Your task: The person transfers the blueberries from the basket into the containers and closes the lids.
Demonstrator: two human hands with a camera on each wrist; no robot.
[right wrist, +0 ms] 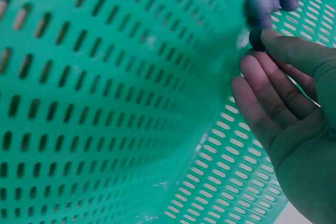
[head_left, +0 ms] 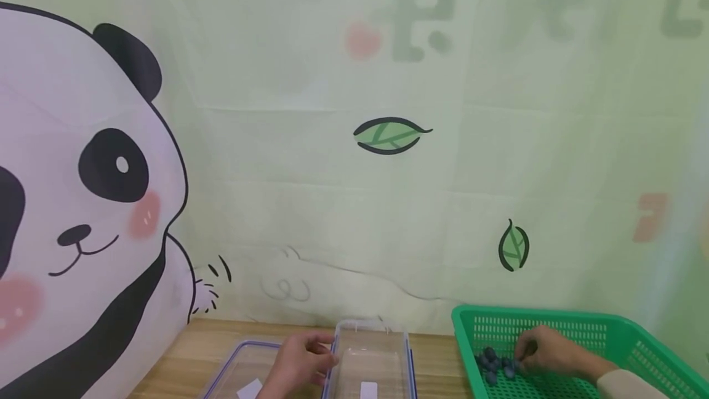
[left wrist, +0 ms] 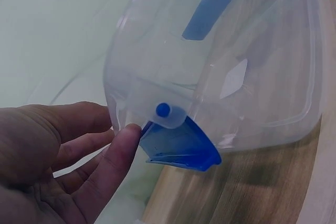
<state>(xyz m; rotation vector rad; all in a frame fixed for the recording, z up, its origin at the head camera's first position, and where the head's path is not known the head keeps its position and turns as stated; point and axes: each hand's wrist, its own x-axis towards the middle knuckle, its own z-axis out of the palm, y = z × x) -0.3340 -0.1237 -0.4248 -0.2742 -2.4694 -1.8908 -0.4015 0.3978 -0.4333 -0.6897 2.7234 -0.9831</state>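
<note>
At the bottom middle, my left hand [head_left: 301,362] pinches the left edge of a clear plastic container [head_left: 370,340]. In the left wrist view the thumb and index finger [left wrist: 86,121] meet at the container's rim, beside a blue clip [left wrist: 181,142] that hangs unfastened. My right hand [head_left: 551,353] reaches down into a green basket [head_left: 532,311]. In the right wrist view its thumb and fingertips pinch a dark blueberry [right wrist: 256,39]. Several other blueberries [head_left: 490,362] lie grouped beside it on the basket's floor.
A clear lid with a blue seal [head_left: 235,359] lies on the wooden table [head_left: 434,362] left of the container. White labels show on the lid and container. A pale printed sheet [head_left: 310,202] with a panda stands right behind the table. The basket has tall slotted walls.
</note>
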